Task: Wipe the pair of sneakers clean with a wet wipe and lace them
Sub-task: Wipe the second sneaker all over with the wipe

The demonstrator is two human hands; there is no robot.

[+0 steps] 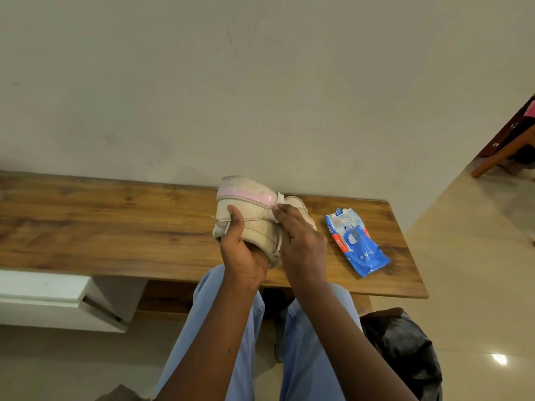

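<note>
The beige sneaker was held above the tabletop, sole up, the left hand grasping its heel. The right hand's grip pinched a wet wipe against the pink sole edge; wiping was underway, with lacing seemingly to follow. The wipes packet lay just beside.

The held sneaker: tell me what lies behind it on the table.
Behind the held sneaker, the second sneaker rests on the wooden table; only its top shows. The right hand, pressing a wet wipe, covers the rest.

Two sneakers, one wet wipe, one wipes pack, one black bag.
</note>
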